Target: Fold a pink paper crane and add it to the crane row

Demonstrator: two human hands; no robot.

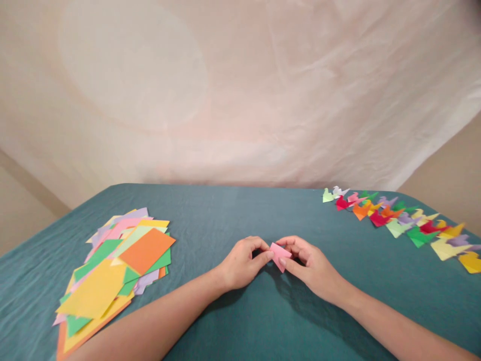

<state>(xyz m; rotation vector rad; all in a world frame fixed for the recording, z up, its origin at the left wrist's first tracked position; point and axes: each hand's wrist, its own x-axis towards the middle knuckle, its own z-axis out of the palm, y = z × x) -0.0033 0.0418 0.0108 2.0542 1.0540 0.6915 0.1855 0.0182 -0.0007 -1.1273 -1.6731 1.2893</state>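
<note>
- Head view: a small folded piece of pink paper [279, 254] sits between the person's two hands, above the near middle of the table [233, 215]; whether it touches the cloth beneath cannot be told.
- Left hand [245, 263]: fingers curled, thumb and forefinger brought together on the left edge of the pink paper, pinching it.
- Right hand [313, 268]: loosely curved, thumb on the lower right of the pink paper and fingers bent behind its upper right, so the piece is held from both sides.
- Dark teal cloth covers the table, and shadows from the hands and forearms fall on it.
- To the left lies a loose, overlapping heap of coloured paper squares, with an orange sheet [148, 250] and a yellow sheet [92, 291] on top; green, pink and lilac ones show beneath.
- To the right, folded paper birds [379, 218] stand close together in a slanting band, from a pale green bird [327, 195] at the far end to a yellow bird [471, 261] nearest.
- Behind the table hangs a pale, creased backdrop [240, 100].
</note>
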